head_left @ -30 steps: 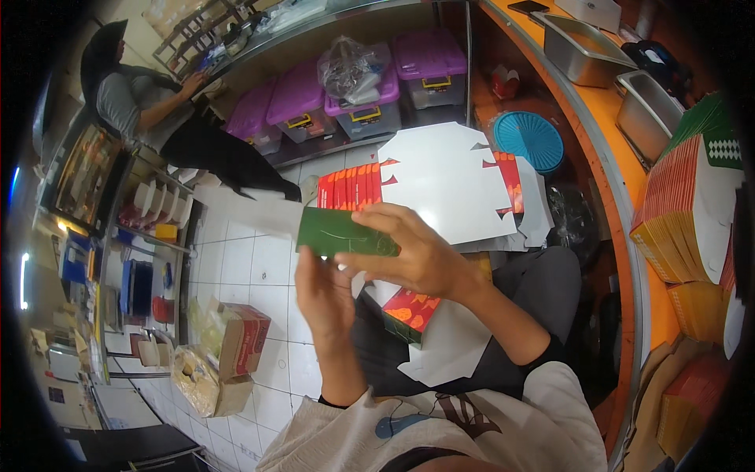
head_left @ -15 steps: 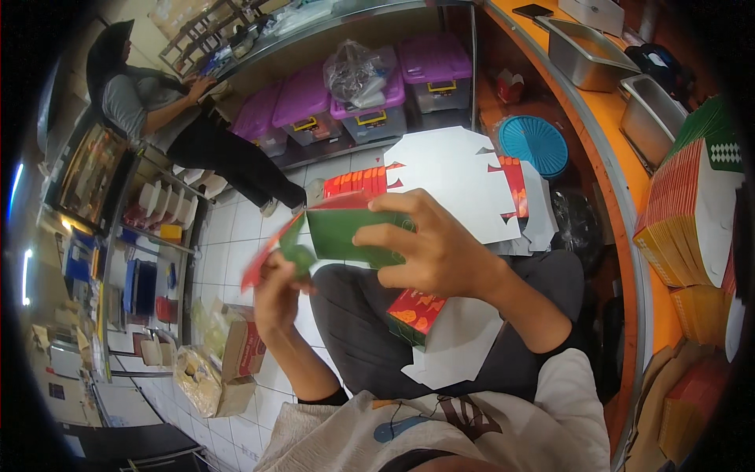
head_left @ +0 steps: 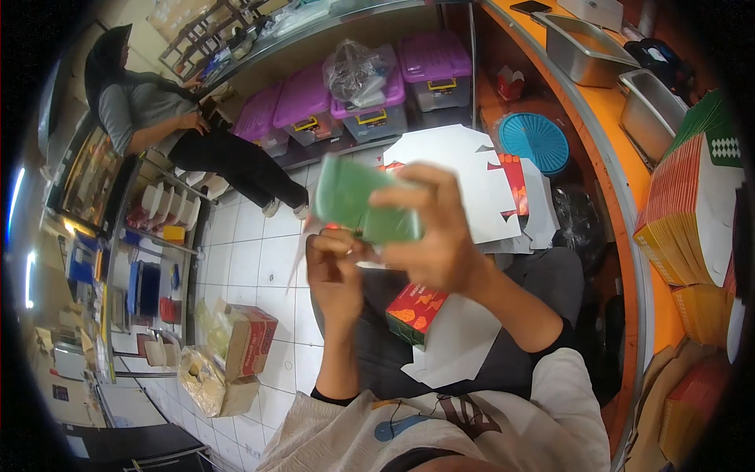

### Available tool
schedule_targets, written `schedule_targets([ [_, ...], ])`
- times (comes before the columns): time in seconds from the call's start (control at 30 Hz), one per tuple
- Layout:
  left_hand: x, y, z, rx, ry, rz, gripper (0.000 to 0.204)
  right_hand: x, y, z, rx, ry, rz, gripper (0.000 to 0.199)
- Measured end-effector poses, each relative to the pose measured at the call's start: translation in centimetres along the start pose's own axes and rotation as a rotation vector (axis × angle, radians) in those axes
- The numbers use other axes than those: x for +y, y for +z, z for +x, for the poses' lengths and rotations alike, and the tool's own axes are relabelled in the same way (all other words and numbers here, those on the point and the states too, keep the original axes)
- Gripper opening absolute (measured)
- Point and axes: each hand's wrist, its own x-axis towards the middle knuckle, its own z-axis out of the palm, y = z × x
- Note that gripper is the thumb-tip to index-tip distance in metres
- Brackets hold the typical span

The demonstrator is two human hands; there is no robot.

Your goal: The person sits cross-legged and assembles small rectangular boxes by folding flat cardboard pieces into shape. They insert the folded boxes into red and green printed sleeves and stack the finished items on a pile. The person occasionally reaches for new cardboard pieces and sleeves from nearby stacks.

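A green cardboard box blank (head_left: 358,203), blurred by motion, is raised in front of me. My right hand (head_left: 436,232) grips its right side, fingers over the top. My left hand (head_left: 336,271) pinches its lower left edge from below. On my lap lies a red and green folded box (head_left: 414,311) on a flat white blank (head_left: 452,346). A stack of flat white and red blanks (head_left: 464,177) lies on the floor beyond my knees.
Purple lidded tubs (head_left: 370,94) line a low shelf ahead. A person in grey (head_left: 169,130) stands at the far left. A blue round basket (head_left: 535,141), an orange counter (head_left: 621,157) with metal trays, and stacked coloured blanks (head_left: 692,212) are on the right. A cardboard box (head_left: 248,342) sits lower left.
The green blank has been lifted higher and turned, now blurred. My left hand came in from the left to its lower edge. The person at the far left stood more upright.
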Motion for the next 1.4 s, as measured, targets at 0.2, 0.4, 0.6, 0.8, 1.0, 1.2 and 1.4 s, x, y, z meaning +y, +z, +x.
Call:
schedule_targets([
  [0.2,0.7,-0.4,0.8,-0.738,0.282,1.202,0.063,5.4,-4.0,-0.1,0.049,0.686,0.535,0.015],
  [0.4,-1.5,-2.9,0.6,-0.613,0.065,0.649,0.032,5.0,-1.3,-0.9,-0.131,0.581,0.552,0.054],
  [0.6,-1.5,-2.1,-0.7,-0.317,-0.494,0.096,0.012,2.5,-1.0,-1.9,-0.490,0.328,0.117,0.072],
  [0.8,-1.1,-3.1,-1.0,-0.448,-0.667,-0.014,0.022,2.3,0.5,-3.0,-0.344,0.474,0.181,0.037],
  [1.0,-1.8,-3.6,-0.8,-0.436,-0.838,-0.155,0.029,2.5,1.9,-3.6,-0.349,0.294,0.102,0.035],
  [1.2,-1.1,-2.8,-0.2,-0.442,-0.726,-0.128,0.025,3.1,2.1,-4.5,-0.539,0.248,0.105,0.035],
  [1.4,1.5,-1.7,0.4,-0.369,-0.464,0.379,0.030,2.9,1.7,-4.5,-0.506,0.477,0.112,0.024],
])
